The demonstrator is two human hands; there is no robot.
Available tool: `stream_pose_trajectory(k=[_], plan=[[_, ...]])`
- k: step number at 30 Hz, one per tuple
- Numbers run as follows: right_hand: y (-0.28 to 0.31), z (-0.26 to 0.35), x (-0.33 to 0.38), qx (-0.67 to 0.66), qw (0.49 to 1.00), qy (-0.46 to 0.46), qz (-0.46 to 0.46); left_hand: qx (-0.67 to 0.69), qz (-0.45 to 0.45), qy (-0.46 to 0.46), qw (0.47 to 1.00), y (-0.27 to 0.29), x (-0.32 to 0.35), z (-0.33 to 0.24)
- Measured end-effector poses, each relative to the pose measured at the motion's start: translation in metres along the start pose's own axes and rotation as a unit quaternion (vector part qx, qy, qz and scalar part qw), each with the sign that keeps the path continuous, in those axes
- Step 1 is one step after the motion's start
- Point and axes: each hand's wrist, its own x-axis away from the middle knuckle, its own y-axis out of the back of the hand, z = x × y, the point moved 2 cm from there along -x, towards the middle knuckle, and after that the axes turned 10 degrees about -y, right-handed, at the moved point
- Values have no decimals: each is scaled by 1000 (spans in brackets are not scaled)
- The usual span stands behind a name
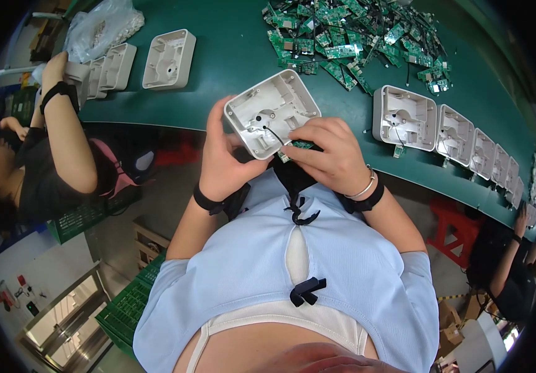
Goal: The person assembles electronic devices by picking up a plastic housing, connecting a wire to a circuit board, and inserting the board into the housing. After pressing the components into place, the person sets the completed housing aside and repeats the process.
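My left hand (pixel 224 155) grips a square white plastic housing (pixel 272 110) by its left side, open side up, just in front of the green table's edge (pixel 174 121). My right hand (pixel 330 155) pinches a small green circuit board (pixel 299 145) at the housing's lower right corner, with a thin black wire (pixel 276 135) running into the shell. Both wrists wear black bands, the right also a bangle.
A heap of green circuit boards (pixel 355 37) lies at the table's far side. A row of white housings (pixel 467 133) runs along the right. More housings (pixel 169 59) and a plastic bag (pixel 103 25) sit at left, where another person's arm (pixel 69 130) reaches. A second person (pixel 510 273) is at right.
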Motion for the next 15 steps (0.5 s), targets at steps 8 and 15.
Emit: stream_pose_trajectory(k=[8, 15], plan=[[-8, -10, -4, -83, 995, -51, 21, 2, 9, -13, 1000, 3, -5, -1], [0, 0, -11, -67, 994, -80, 15, 53, 68, -3, 996, 5, -13, 3]])
